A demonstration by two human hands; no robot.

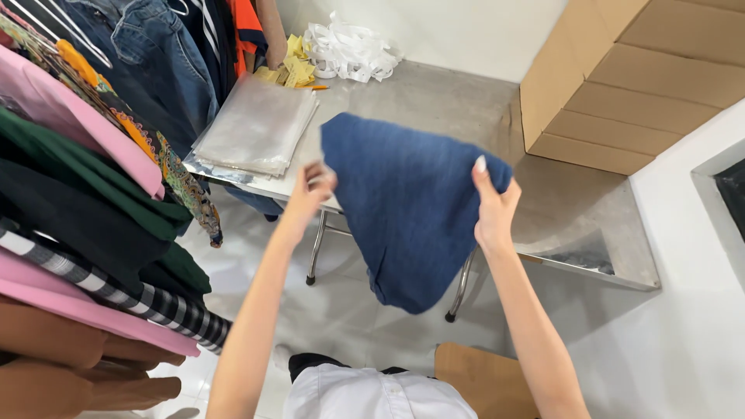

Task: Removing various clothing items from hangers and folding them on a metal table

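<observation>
Both hands are gripping a blue denim garment (407, 209) and holding it up above the near edge of the steel table (574, 206). The left hand (310, 192) is pinching its left edge, the right hand (493, 208) is clamping its upper right corner, and the cloth is hanging down between them. A stack of clear plastic bags (256, 128) is lying at the table's left edge, cardboard boxes (628, 77) are sitting at its far right corner, and hanging clothes (85, 194) are crowding the left.
</observation>
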